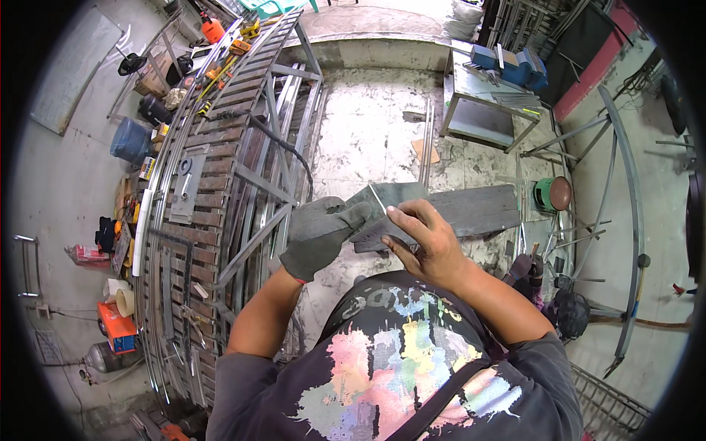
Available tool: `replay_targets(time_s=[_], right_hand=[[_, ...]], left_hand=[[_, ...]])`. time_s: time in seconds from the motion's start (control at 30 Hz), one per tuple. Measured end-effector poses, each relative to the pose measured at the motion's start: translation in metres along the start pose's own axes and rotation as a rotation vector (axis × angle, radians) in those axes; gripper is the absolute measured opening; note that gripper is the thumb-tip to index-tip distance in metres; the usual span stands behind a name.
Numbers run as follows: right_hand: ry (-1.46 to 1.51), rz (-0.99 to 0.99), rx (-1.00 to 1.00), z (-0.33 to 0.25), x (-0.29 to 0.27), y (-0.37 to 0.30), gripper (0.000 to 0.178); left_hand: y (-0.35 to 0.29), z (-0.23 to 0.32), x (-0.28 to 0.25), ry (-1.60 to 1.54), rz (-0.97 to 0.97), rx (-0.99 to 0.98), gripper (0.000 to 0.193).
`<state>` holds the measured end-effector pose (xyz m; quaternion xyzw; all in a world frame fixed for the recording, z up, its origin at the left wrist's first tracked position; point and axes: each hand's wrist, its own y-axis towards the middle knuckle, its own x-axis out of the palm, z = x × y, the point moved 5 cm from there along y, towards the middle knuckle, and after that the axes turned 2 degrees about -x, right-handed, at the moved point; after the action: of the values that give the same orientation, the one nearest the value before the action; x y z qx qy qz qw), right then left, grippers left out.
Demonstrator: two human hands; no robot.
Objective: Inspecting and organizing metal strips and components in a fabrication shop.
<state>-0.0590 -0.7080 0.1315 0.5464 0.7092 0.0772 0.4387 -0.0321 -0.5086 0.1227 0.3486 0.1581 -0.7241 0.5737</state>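
The floor (368, 125) is pale and stained with dark marks; to its left stands a long bench (209, 220) with brownish slats on a grey metal frame. Next in size is the shirt (401, 360), of dark cloth, with multicoloured splashes and lettering on it. The board (474, 209) is long, dark grey and rough-looking, and it extends to the right beyond the right hand (430, 246), which lies partly over its near end. Smaller is the sheet (401, 192), flat, dark green-grey, just beyond both hands. The left hand (323, 231), in a grey glove, has its fingers bent at the sheet's left end; how firmly it holds, I cannot tell. The right hand is bare and half open, thumb and forefinger spread apart. The smallest is the rod (378, 199), thin, white and straight, slanting between the two hands; its lower end meets the right forefinger, but I cannot tell whether it is gripped.
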Motion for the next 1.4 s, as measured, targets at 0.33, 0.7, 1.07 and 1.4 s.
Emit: replay_targets(time_s=[0.33, 0.7, 1.07, 1.4], right_hand=[[0.279, 0.033, 0.369, 0.034, 0.003, -0.012, 0.028], [0.609, 0.032, 0.715, 0.062, 0.006, -0.025, 0.028], [0.332, 0.078, 0.607, 0.056, 0.008, -0.037, 0.030], [0.158, -0.032, 0.427, 0.021, 0.013, -0.038, 0.075]], left_hand=[[0.001, 0.003, 0.020, 0.107, 0.028, 0.072, 0.032], [0.003, 0.004, 0.040, 0.049, 0.004, 0.061, 0.013], [0.007, 0.009, 0.037, 0.155, 0.090, 0.230, 0.015], [0.006, -0.027, 0.033, 0.219, 0.170, 0.328, 0.027]])
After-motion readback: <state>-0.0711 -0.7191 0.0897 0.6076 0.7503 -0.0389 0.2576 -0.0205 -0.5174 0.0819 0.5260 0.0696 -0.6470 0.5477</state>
